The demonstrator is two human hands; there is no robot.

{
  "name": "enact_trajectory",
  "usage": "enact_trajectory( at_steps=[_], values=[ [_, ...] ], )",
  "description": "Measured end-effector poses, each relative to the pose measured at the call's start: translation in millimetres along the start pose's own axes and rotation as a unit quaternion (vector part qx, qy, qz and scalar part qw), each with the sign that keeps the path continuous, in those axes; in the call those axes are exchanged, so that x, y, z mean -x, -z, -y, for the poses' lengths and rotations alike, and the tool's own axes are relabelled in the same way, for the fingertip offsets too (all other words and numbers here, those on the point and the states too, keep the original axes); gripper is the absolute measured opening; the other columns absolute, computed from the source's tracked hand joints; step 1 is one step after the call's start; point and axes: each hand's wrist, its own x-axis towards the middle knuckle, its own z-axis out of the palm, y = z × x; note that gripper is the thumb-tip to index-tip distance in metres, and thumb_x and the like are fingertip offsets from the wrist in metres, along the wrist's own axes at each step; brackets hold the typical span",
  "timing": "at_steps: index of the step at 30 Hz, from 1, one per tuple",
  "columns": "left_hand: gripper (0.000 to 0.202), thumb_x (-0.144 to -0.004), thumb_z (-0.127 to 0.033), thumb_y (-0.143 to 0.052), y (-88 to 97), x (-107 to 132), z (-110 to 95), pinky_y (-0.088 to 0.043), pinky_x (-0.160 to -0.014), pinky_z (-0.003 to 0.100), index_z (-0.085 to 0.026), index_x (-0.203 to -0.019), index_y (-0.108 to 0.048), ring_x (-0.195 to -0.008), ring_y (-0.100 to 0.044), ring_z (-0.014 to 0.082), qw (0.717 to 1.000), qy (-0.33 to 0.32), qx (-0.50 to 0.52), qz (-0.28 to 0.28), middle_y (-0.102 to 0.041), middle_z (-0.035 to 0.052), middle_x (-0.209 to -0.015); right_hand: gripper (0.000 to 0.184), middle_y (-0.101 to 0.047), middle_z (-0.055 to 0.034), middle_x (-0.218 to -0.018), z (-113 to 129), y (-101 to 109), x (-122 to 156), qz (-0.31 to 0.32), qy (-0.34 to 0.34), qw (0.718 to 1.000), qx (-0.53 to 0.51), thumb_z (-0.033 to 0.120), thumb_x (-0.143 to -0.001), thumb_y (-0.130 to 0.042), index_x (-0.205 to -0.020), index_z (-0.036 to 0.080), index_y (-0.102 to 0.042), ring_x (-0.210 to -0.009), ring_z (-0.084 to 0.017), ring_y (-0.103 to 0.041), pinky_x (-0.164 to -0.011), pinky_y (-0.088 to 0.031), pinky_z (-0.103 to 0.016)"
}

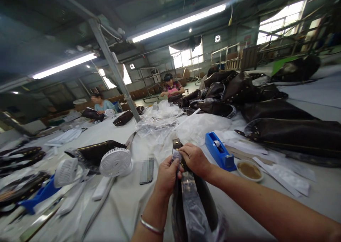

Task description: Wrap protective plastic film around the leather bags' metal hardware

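Observation:
My left hand [166,176] and my right hand [194,159] meet over a dark brown leather strap [176,143] with studs that rises from a dark bag [205,203] in front of me. Both hands are closed in a pinch on a small clear plastic wrap [176,155] around the strap. More clear plastic [193,206] covers the bag below my hands. A silver bangle sits on my left wrist.
A blue tape dispenser [220,151] and a small dish of brown liquid [249,170] lie right of my hands. Two small white fans [115,162] and a phone [147,170] lie left. Dark bags [279,128] pile up at right. Other people sit at the table's far end.

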Motion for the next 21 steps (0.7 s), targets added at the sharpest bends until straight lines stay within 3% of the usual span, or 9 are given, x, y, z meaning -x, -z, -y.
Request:
enact_trajectory(
  at_steps=[7, 17, 21],
  values=[
    [0.030, -0.086, -0.045, -0.065, 11.5, -12.9, 6.4, -0.034, -0.046, 0.019, -0.016, -0.083, -0.062, -0.043, -0.046, 0.0063, 0.999, -0.009, -0.024, 0.026, -0.062, -0.0023, -0.059, 0.019, -0.061, -0.0053, -0.083, -11.7, 0.1, -13.8, 0.056, 0.017, 0.997, 0.043, 0.014, -0.092, -0.053, -0.078, 0.020, -0.064, -0.079, -0.019, -0.058, -0.076, -0.044, -0.031],
    [0.036, -0.087, -0.053, -0.061, 22.7, -22.0, 5.9, -0.028, -0.038, 0.018, -0.018, -0.079, -0.059, -0.036, -0.043, 0.0063, 0.995, 0.035, -0.093, 0.031, -0.060, -0.0030, -0.054, 0.019, -0.061, -0.0118, -0.090, -16.1, 4.1, -28.6, 0.162, 0.151, 0.960, 0.169, 0.014, -0.094, -0.047, -0.083, 0.018, -0.063, -0.084, -0.023, -0.053, -0.077, -0.042, -0.033],
    [0.033, -0.088, -0.051, -0.059, 24.9, -25.9, 5.6, -0.026, -0.036, 0.017, -0.019, -0.079, -0.056, -0.035, -0.044, 0.0061, 0.990, 0.054, -0.123, 0.034, -0.058, -0.0045, -0.053, 0.016, -0.060, -0.0118, -0.089, -14.9, 3.2, -34.3, 0.176, 0.128, 0.963, 0.156, 0.009, -0.090, -0.052, -0.080, 0.018, -0.061, -0.077, -0.021, -0.052, -0.071, -0.040, -0.031]
  ],
)
